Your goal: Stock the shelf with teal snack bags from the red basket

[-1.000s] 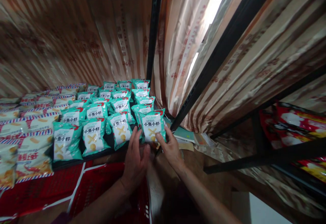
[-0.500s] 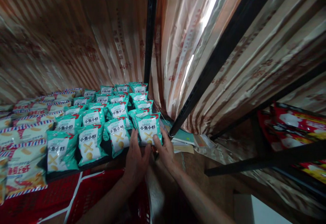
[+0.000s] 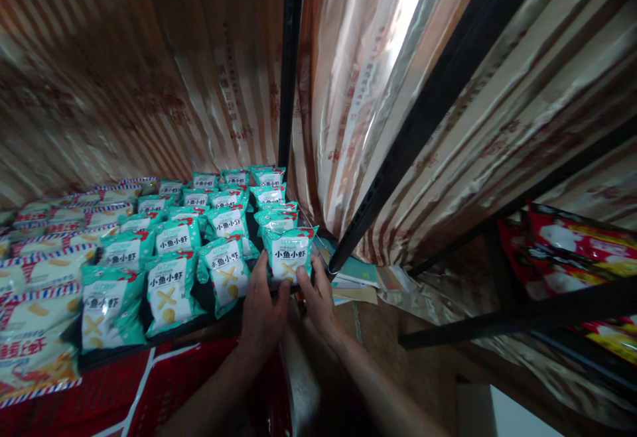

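Note:
Between my two hands is a teal and white snack bag [image 3: 290, 251] with crossed sticks printed on its front, at the right front corner of a dark shelf [image 3: 192, 324]. My left hand [image 3: 263, 301] is closed against the bag's left side, thumb near its lower edge. On the right side, my right hand [image 3: 318, 294] grips it with the thumb on the front. Rows of the same teal bags stand to the left and behind; a front-row snack bag [image 3: 226, 274] is close beside my left hand. The held bag's underside and back are hidden.
Cream bags with striped edges [image 3: 40, 331] fill the shelf's left part. Red baskets [image 3: 184, 384] sit below the shelf edge. A black metal post [image 3: 368, 205] slants up at the right. Red packets [image 3: 572, 238] lie on another rack, and papers [image 3: 355, 274] lie beyond my right hand.
The view has shifted slightly, and the shelf bags appear a little lower and further left. Both hands remain on the same bag, which now stands slightly apart from the bag on its left.

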A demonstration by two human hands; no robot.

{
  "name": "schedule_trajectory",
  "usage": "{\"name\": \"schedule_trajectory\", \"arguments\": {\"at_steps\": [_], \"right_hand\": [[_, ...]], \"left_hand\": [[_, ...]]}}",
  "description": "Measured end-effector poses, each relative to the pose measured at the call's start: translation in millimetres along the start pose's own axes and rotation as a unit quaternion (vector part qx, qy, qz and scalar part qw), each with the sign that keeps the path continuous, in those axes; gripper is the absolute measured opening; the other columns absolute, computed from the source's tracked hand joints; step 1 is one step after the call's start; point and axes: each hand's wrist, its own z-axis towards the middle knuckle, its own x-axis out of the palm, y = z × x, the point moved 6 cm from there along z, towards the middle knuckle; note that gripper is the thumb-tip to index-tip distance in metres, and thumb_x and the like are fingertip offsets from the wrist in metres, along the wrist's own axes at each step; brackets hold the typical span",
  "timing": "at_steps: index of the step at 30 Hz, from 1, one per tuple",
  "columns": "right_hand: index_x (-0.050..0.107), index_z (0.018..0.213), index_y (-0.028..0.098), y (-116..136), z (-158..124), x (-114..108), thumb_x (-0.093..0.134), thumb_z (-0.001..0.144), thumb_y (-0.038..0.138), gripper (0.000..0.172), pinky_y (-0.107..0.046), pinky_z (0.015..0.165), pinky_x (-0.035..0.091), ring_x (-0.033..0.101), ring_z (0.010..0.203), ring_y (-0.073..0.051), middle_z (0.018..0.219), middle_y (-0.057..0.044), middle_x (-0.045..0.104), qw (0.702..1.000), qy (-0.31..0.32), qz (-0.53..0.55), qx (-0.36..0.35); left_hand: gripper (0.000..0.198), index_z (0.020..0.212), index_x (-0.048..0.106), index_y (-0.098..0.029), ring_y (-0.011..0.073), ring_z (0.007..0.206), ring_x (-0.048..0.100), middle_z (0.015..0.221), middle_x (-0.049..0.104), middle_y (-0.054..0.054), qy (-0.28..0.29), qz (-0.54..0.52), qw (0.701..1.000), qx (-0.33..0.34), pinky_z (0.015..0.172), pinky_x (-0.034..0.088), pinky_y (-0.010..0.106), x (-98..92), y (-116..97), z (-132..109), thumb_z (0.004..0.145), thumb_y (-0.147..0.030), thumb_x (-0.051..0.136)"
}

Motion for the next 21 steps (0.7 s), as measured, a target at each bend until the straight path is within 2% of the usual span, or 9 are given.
{"name": "schedule_trajectory", "arguments": {"at_steps": [4,8,10,14,21], "right_hand": [[0.052,0.113,0.022,-3.9,3.4,0.3,0.048,0.089,0.043,0.033,-0.034,0.086,0.049,0.061,0.099,-0.022,0.105,-0.005,0.066,1.0,-0.011,-0.024,-0.007],[0.043,0.129,0.019,-5.7,5.6,0.7,0.048,0.089,0.041,0.047,-0.036,0.095,0.045,0.054,0.116,-0.024,0.124,-0.01,0.058,0.997,-0.025,-0.06,-0.036],[0.038,0.135,0.019,-4.6,5.9,3.1,0.045,0.091,0.039,0.049,-0.037,0.1,0.042,0.05,0.121,-0.023,0.131,-0.01,0.053,0.996,-0.016,-0.075,-0.05],[0.046,0.129,0.022,1.4,5.1,9.3,0.04,0.093,0.034,0.038,-0.041,0.104,0.037,0.049,0.121,-0.023,0.131,-0.009,0.053,0.991,0.03,-0.111,-0.074],[0.053,0.12,0.02,3.6,5.4,4.6,0.044,0.091,0.035,0.034,-0.044,0.104,0.037,0.049,0.12,-0.025,0.126,-0.011,0.057,0.983,0.017,-0.15,-0.107]], "left_hand": [[0.065,0.141,0.03,-0.009,0.0312,0.133,0.039,0.142,0.041,0.022,0.005,0.005,1.0,-0.013,0.106,0.035,0.052,1.1,-0.1,4.1,0.084,-0.033,0.051],[0.073,0.147,0.015,-0.012,0.0293,0.136,0.034,0.148,0.032,0.021,0.01,-0.005,1.0,-0.007,0.107,0.035,0.049,3.3,-2.3,4.0,0.087,-0.035,0.049],[0.071,0.147,0.016,-0.013,0.0278,0.137,0.033,0.149,0.032,0.02,0.004,0.004,1.0,0.013,0.109,0.034,0.047,3.9,-4.1,3.5,0.088,-0.037,0.048],[0.066,0.144,0.022,-0.013,0.0275,0.138,0.031,0.147,0.034,0.021,-0.022,0.026,0.998,0.047,0.11,0.033,0.047,3.7,-4.0,3.0,0.089,-0.037,0.048],[0.062,0.142,0.026,-0.012,0.0291,0.136,0.034,0.144,0.037,0.022,-0.035,0.038,0.998,0.036,0.108,0.034,0.049,5.0,1.3,2.9,0.09,-0.037,0.047]]}}
